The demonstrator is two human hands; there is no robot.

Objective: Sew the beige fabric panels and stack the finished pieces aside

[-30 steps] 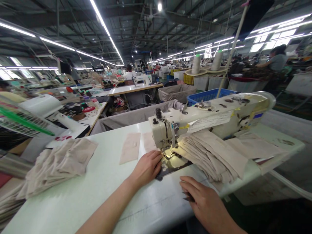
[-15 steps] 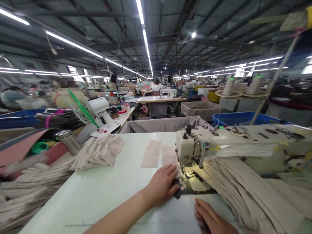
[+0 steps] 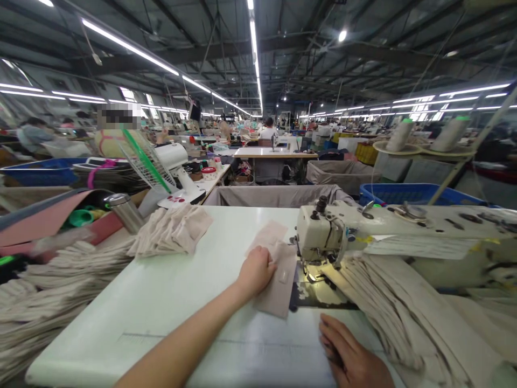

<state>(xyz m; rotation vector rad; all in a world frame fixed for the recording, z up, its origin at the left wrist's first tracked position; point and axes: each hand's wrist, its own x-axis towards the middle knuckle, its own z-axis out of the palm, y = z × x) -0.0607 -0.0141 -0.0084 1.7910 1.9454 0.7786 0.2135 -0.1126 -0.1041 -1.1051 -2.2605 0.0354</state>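
At centre, the person's left hand [image 3: 256, 272] grips the left edge of a flat, beige, rectangular cloth piece [image 3: 277, 297] beside a cream metal sewing machine [image 3: 323, 231]. Lower right, the half-curled right hand [image 3: 352, 354] lies apart from the cloth; its contents cannot be told.

On the pale desk [image 3: 169, 291], the left hand's grip [image 3: 256, 272] touches a beige fabric piece [image 3: 280, 288] lying just left of the sewing machine [image 3: 321, 231]; another piece [image 3: 266, 233] lies at its far end. The right hand's grip [image 3: 350, 353] is at the near side, fingers partly curled, whatever is under them unclear. Layered beige cloth [image 3: 388, 307] spreads toward the near right. A ruffled pile [image 3: 172, 231] sits far left, near a metal flask [image 3: 126, 213] and a white fan [image 3: 173, 158].
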